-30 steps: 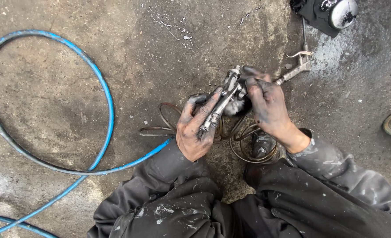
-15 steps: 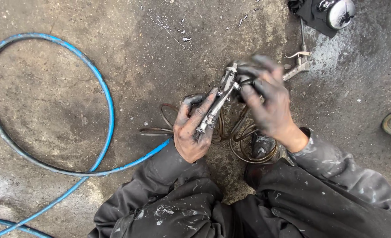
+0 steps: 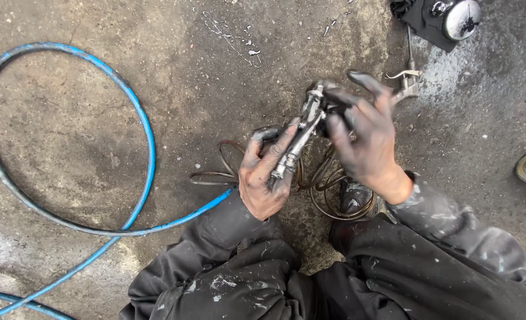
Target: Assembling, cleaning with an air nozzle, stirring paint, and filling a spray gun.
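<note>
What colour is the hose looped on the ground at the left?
Blue, with dark grime along it; the hose shows clearly in the head view.

Both grimy hands [image 3: 319, 160] raised together, fingers curled.

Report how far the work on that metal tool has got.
Done: tool is lifted off the floor. In hand: left hand grips its handle end; right hand covers its head. Left: loose trigger piece lies on the floor; hose looks unattached.
</note>
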